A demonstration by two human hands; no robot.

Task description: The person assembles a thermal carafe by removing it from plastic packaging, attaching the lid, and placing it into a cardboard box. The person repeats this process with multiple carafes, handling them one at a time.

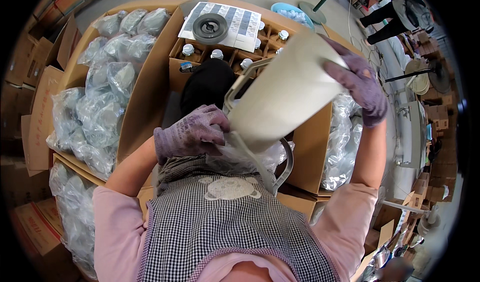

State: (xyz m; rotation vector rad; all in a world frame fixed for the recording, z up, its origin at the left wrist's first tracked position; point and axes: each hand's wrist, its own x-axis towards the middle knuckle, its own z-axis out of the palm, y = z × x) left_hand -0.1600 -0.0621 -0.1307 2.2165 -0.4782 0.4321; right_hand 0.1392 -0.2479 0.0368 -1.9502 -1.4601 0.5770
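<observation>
A large cream-coloured cylinder (287, 92) is tilted over my lap, its upper end toward the right, slightly blurred. My right hand (361, 82), in a purple-grey glove, grips its upper end, thumb in front. Grey metal loops of a frame (286, 169) show at both sides of the cylinder's lower part. My left hand (192, 132), in a matching glove, is closed beside the lower end, fingers curled; what they pinch is hidden. Clear plastic film (227, 162) lies under the cylinder on my checked apron (200, 222).
An open carton (175, 64) of white-capped bottles stands ahead, with a printed sheet (245, 22) and a dark grey ribbed disc (210, 28) on top. Cartons of plastic-bagged items (105, 112) flank me. A blue basin (295, 13) stands beyond; another person (400, 17) is at far right.
</observation>
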